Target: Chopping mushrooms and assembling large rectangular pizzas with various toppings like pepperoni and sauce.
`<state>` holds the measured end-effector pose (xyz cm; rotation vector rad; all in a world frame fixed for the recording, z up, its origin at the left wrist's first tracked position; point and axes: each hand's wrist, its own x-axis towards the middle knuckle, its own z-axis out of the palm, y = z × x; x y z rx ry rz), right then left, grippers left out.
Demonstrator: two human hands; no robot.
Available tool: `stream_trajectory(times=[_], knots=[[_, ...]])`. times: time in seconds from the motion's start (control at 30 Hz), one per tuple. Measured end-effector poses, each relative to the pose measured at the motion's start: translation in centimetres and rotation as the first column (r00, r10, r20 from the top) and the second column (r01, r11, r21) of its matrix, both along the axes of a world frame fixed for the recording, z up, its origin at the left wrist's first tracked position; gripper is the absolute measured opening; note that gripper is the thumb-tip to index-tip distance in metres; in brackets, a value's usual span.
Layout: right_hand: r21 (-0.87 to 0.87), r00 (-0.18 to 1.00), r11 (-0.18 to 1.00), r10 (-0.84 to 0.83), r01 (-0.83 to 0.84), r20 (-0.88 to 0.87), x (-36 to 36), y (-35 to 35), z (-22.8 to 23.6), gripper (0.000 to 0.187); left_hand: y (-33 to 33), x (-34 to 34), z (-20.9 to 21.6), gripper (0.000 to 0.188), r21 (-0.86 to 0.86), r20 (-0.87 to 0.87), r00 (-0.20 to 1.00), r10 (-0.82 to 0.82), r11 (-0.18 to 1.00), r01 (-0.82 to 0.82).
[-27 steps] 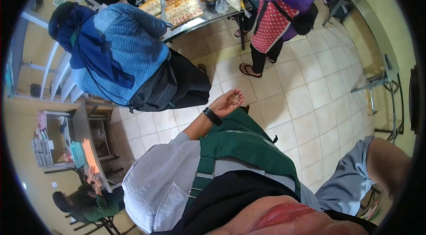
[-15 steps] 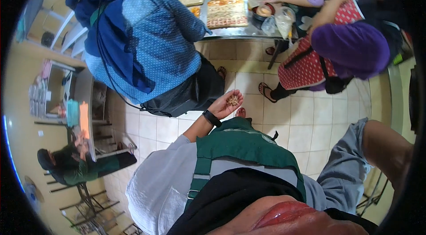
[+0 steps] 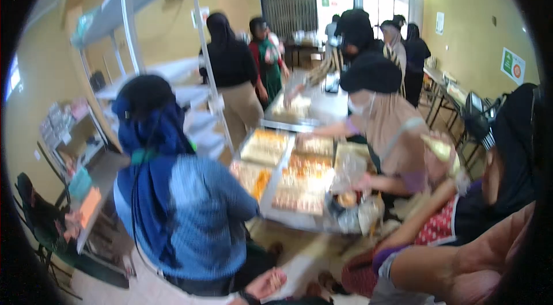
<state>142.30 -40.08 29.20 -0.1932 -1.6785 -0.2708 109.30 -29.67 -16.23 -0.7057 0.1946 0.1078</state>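
My left hand (image 3: 266, 283) is low at the lower edge, wearing a dark wristband (image 3: 249, 296). Its fingers are curled up round a small heap of brown bits that look like chopped nuts, blurred here. It is nearest to the person in a blue patterned top (image 3: 187, 218) and apart from the table. My right hand (image 3: 489, 256) is raised close at the lower right, large and cut by the dark rim, so its fingers cannot be made out. Ahead, trays of rectangular topped slabs (image 3: 296, 200), some pale and some orange, lie on a metal table (image 3: 311, 221).
Clear plastic bags (image 3: 368, 216) sit at the table's near right corner. A person in a beige head covering (image 3: 397, 123) reaches over the trays from the right. White shelving (image 3: 129, 23) stands left; an orange sheet (image 3: 90, 207) lies on a side table. More people stand behind.
My view has tilted up from my body and the floor to the room, so the table sits lower in view. My left hand now appears at the lower edge, its fingers more curled.
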Motion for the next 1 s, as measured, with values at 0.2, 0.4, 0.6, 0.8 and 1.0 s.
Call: stream_trajectory(times=[0.2, 0.4, 0.6, 0.8, 1.0], knots=[[-0.069, 0.977, 0.976, 0.209, -0.206, 0.042, -1.6, 9.5, -5.4, 0.029, 2.2, 4.3, -0.2, 0.017, 0.394, -0.385, 0.807, 0.448, 0.870, -0.296], [-0.046, 0.912, 0.912, 0.409, -0.407, 0.039, -1.3, 17.2, -4.8, 0.030, 9.8, 8.1, 2.5, 0.022, 0.579, -0.185, 0.825, 0.534, 0.737, -0.348], [-0.601, 0.885, 0.670, 0.198, -0.436, -0.422, -3.4, 30.9, -16.3, 0.031, 17.5, 9.7, 4.2, 0.021, 0.683, -0.276, 0.638, 0.719, 0.614, -0.396], [-0.544, 0.599, -0.314, -0.632, -0.778, -0.492, -9.5, 37.0, -40.0, 0.028, 21.0, 11.8, 3.9, 0.021, 0.747, -0.323, 0.441, 0.837, 0.512, -0.424], [-0.452, 0.583, -0.372, -0.582, -0.811, -0.567, -9.9, 34.8, -48.7, 0.024, 22.5, 13.7, 1.5, 0.020, 0.769, -0.403, 0.298, 0.865, 0.497, -0.402]])
